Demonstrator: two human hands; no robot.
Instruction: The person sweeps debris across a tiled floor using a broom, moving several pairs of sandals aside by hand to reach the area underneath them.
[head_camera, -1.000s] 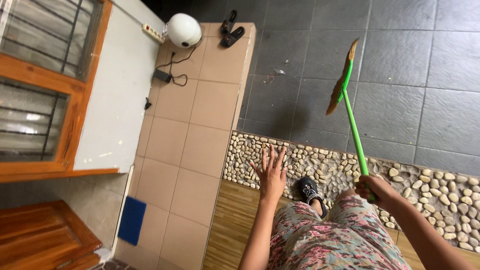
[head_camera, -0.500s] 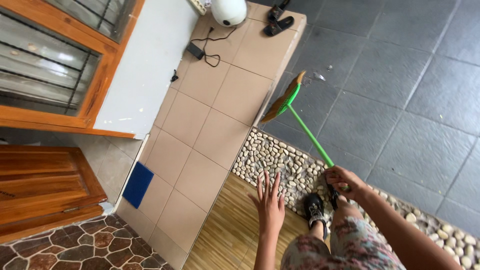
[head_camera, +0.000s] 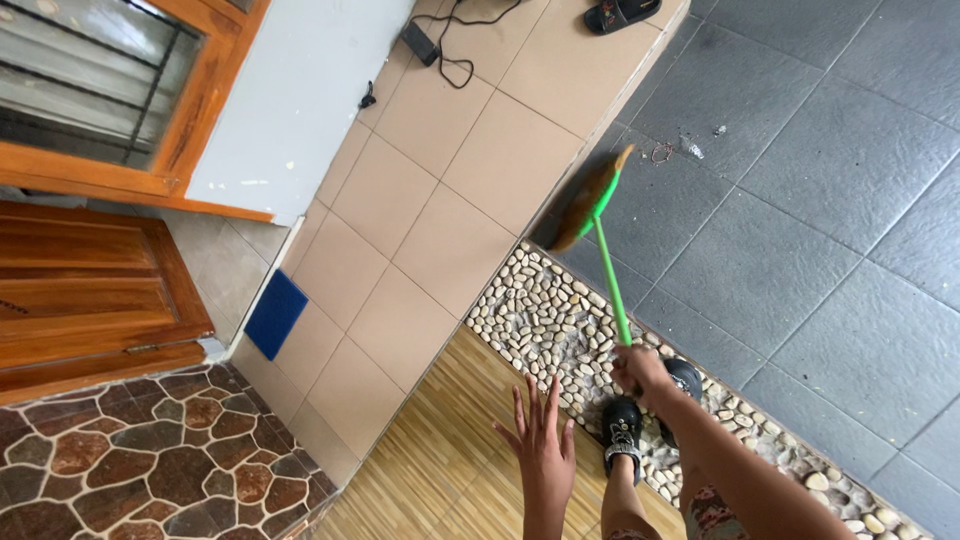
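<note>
The right hand (head_camera: 640, 372) has its grip closed fully round the near end of a broom's green handle (head_camera: 610, 282), fingers wrapped tight, so that the shaft runs away from the person toward the far side and up to the brown bristle head (head_camera: 585, 205). The broom head hangs just at the edge where the beige tiled step (head_camera: 440, 190) meets the dark grey paving (head_camera: 800, 220); whether the bristles touch the ground cannot be told, since the head is blurred. A single-handed hold at the very end of the shaft gives the longest reach, which appears to be why it is held there. The left hand (head_camera: 545, 445) holds nothing: its grip is fully open, fingers spread and palm down, hovering over the wood-pattern floor (head_camera: 440, 470), probably for balance. Small bits of debris (head_camera: 690, 150) lie on the grey paving just to the far right of the broom head. Both feet in black sandals (head_camera: 625, 425) stand on the strip of pebbles (head_camera: 540, 310) between the wood-pattern floor and the paving. At the far edge of the step lie a black power adapter with cable (head_camera: 425, 45) and a dark sandal (head_camera: 620, 12). A blue mat (head_camera: 275, 312) lies at the left, beside the wooden door (head_camera: 90, 290).
</note>
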